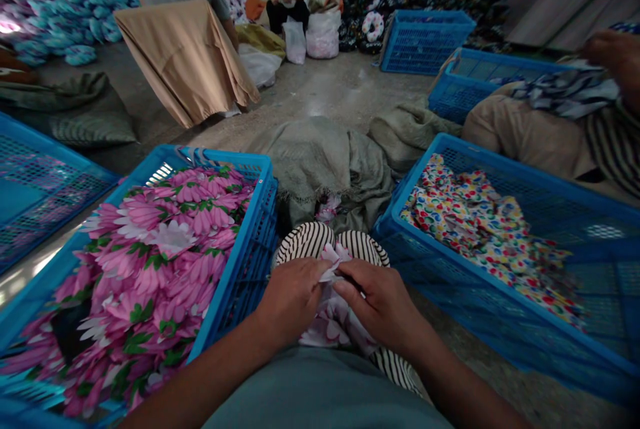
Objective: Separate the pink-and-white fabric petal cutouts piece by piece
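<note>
Blue crate (505, 265) at 3 o'clock, approx. half full w/ multicol. spotted fabric (480, 222). Other crate (267, 169) at 9–10 o'clock, piled w/ pink petal pcs (160, 269), green bits & a few white ones incl. Grey-green sacking (325, 155) at 12. My striped trousers (306, 242) at 6, w/ the printed cloth (333, 325) on my lap: thin, soft, crumpled, white/pale pink w/ darker pink outlines, top end bunched up betw. my hands. L hand (293, 292): fingers closed, pinching that end. R hand (383, 299): thumb & index nearly together, nipping same end just beside L.
</note>
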The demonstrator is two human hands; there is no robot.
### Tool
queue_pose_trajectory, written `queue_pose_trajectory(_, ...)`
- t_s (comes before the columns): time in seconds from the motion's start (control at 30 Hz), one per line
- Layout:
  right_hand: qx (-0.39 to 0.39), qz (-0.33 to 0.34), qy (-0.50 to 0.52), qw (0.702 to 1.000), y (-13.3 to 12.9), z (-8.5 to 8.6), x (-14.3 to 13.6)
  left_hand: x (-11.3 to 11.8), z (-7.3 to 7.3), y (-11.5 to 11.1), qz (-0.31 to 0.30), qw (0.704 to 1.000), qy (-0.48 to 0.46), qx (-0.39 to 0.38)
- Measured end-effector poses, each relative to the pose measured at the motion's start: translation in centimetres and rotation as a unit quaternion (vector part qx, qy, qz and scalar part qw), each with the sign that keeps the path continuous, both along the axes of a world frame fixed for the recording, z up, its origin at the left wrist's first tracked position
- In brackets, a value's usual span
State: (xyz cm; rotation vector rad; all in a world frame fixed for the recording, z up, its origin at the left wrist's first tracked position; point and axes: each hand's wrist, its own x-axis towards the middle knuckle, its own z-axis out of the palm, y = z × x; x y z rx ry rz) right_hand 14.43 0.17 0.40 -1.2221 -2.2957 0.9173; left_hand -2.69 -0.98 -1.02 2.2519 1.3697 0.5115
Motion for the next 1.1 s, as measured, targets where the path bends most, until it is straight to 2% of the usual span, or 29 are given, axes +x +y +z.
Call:
queue_pose_trajectory(0.2, 0.013, -0.004, 0.022, 1.000, -0.1, 0.0, 0.2, 0.1, 0.0, -0.1, 0.007, 1.000, -0.012, -0.007)
queue_pose_trajectory(0.43, -0.024, -0.008, 0.038, 0.999, -0.3, 0.1, 0.1, 0.2, -0.3, -0.2, 0.009, 1.000, -0.026, -0.005)
queue_pose_trajectory(0.57, -0.029, -0.009, 0.089, 0.996, -0.5, 0.0, 0.3, 0.2, -0.3, -0.3, 0.007, 1.000, -0.020, -0.018)
queue_pose_trajectory(0.7, -0.033, -0.068, 0.182, 0.980, -0.7, -0.3, 0.7, 0.1, -0.1, -0.4, 0.009, 1.000, -0.004, -0.025)
queue_pose_trajectory(0.77, -0.034, -0.091, 0.180, 0.979, -0.7, -0.5, 0.6, 0.2, 0.0, -0.4, 0.005, 1.000, 0.012, -0.017)
queue_pose_trajectory(0.9, -0.034, -0.091, 0.127, 0.987, -0.6, -1.3, -0.4, 0.5, 0.1, -0.3, -0.002, 0.998, 0.054, 0.012)
queue_pose_trajectory(1.0, -0.032, -0.094, 0.145, 0.984, -0.4, -1.9, -1.2, 0.6, 0.2, -0.3, -0.006, 0.997, 0.071, 0.023)
queue_pose_trajectory(1.1, -0.109, -0.142, 0.228, 0.957, 0.1, -2.5, -1.0, 0.5, 0.3, -0.4, -0.015, 0.997, 0.076, 0.019)
